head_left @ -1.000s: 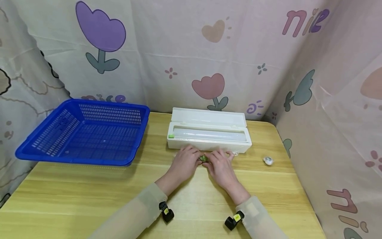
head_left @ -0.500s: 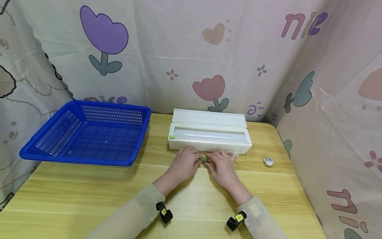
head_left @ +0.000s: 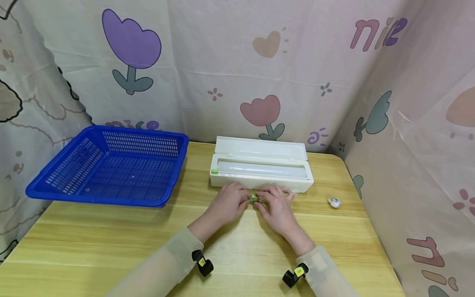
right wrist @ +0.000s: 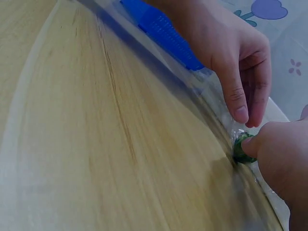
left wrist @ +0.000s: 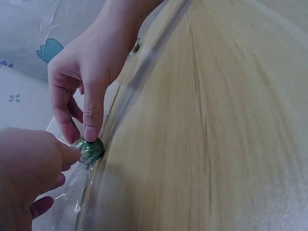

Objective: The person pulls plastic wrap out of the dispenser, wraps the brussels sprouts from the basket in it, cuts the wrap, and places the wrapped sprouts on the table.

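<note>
A small green ball (head_left: 254, 198) wrapped in clear plastic wrap lies at the front of the white wrap box, between both hands; its exact kind is unclear. My left hand (head_left: 231, 203) pinches at its left side with thumb and fingers. From the other side my right hand (head_left: 275, 207) pinches at it, the thumb (left wrist: 91, 132) against the ball. Loose plastic wrap (left wrist: 72, 195) spreads beneath the hands along the box. Behind them the plastic wrap box (head_left: 261, 182) stands with its lid up, a roll of wrap (head_left: 261, 168) inside. Fingers partly hide the ball.
A blue plastic basket (head_left: 100, 203) stands at the table's left. Towards the right edge lies another small wrapped piece (head_left: 334, 202), whitish with green. A green slider (head_left: 215, 171) sits at the box's left end. Patterned curtains (head_left: 200, 53) enclose the wooden table (head_left: 237, 255).
The head view has shifted slightly. Both hands stay at the green ball, and the fingers have moved only a little, baring more of it between them.
</note>
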A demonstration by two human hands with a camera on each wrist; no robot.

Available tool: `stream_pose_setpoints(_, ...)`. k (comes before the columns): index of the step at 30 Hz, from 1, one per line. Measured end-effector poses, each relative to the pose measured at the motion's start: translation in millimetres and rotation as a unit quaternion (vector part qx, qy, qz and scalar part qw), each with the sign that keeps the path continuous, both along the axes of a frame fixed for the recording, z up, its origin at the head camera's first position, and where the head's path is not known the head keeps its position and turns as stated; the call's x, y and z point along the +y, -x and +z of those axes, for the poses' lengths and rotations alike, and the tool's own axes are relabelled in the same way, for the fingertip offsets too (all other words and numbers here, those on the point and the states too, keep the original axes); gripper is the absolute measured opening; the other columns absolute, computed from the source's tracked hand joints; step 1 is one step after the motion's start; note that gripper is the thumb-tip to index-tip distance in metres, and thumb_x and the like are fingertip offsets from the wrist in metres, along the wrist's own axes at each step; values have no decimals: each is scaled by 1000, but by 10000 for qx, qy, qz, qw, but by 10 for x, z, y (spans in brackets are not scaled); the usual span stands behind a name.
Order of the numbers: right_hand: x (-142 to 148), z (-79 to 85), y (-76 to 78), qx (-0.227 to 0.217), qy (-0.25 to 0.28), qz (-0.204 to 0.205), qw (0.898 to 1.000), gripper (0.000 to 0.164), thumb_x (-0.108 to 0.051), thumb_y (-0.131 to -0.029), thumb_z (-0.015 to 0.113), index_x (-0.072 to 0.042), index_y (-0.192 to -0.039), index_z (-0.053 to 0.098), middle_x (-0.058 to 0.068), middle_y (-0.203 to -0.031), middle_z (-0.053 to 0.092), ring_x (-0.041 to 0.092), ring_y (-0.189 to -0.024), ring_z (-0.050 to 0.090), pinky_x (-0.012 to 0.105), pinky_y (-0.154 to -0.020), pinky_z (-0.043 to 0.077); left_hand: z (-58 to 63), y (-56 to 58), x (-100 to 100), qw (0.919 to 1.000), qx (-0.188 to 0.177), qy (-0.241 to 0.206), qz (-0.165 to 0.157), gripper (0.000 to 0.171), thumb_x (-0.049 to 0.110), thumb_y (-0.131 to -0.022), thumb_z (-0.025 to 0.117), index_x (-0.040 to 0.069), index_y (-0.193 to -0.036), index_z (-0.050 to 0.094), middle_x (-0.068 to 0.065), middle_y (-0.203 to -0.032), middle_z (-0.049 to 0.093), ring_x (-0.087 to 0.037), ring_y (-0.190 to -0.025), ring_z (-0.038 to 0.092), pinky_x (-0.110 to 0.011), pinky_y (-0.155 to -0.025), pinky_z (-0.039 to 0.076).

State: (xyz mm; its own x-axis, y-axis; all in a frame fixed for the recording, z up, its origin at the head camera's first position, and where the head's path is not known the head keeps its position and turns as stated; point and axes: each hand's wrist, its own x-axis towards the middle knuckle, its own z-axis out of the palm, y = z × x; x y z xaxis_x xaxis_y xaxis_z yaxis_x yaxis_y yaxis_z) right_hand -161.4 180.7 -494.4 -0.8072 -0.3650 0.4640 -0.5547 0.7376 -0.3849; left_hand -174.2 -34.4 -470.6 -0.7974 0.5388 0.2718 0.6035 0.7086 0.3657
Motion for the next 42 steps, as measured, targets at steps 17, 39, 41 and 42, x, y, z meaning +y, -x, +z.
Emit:
stream_pose_setpoints(17, -9, 112, -42, 464, 362, 150, 9982, 32, -17, -89, 87, -6, -117, 76, 5, -121, 69, 26, -117, 58, 65, -101, 27, 238, 67, -382, 9838, 1121, -1192, 736, 37, 22, -95, 82, 7, -128, 73, -6, -110, 72, -26, -103, 66, -44, -91, 56)
stream_pose_setpoints(39, 16, 170, -116, 531, 530, 323, 9967, 32, -16, -90, 85, -6, -118, 74, 1, -120, 68, 24, -113, 58, 61, -99, 25, 96, 373, -879, 9799, -162, -258, 1973, 90, 65, -96, 68, 15, -165, 37, -24, -120, 71, -42, -106, 67, -58, -94, 52)
stream_pose_setpoints(41, 19, 176, -117, 532, 554, 338, 9965, 31, -15, -90, 85, -7, -118, 74, 0, -120, 68, 24, -113, 58, 61, -98, 25, 82, 402, -892, 9812, -248, -202, 1903, 90, 65, -97, 66, 18, -167, 35, -24, -120, 71, -42, -106, 68, -57, -93, 54)
stream_pose_setpoints(42, 19, 180, -119, 526, 565, 343, 9964, 31, -15, -90, 85, -7, -118, 74, 0, -120, 67, 24, -113, 58, 61, -99, 25, 80, 414, -897, 9821, -277, -178, 1855, 89, 65, -98, 65, 19, -167, 34, -23, -120, 71, -41, -106, 68, -56, -93, 54)
